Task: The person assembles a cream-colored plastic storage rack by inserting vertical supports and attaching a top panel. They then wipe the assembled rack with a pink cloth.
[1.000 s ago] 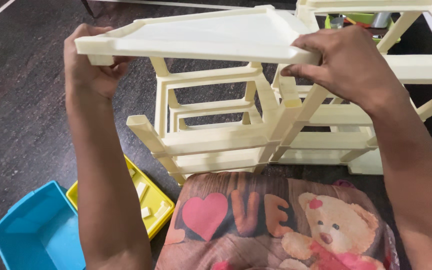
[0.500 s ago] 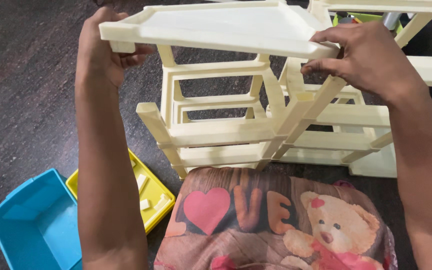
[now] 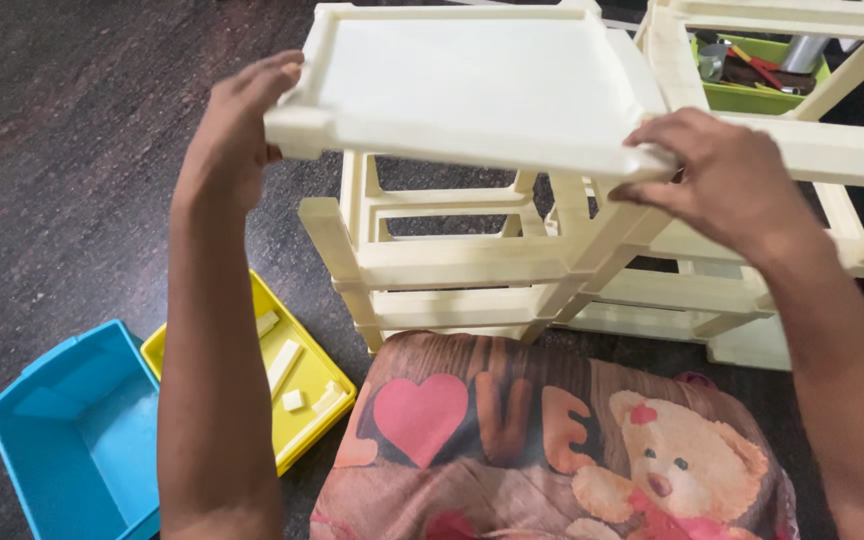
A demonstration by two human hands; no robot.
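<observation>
Cream plastic top panel (image 3: 472, 85) is held level above the rack frame (image 3: 452, 265), left hand (image 3: 237, 135) and right hand (image 3: 727, 185) curled around opposite edges so its corners line up with the posts.

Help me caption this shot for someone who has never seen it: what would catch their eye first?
First, the cream plastic tray held up at top centre, gripped at its near corners by the left hand and the right hand above a cream open frame rack. Next, the colours: a blue bin and a yellow bin on the dark floor at lower left, and a bear-and-heart cushion at the bottom.
</observation>
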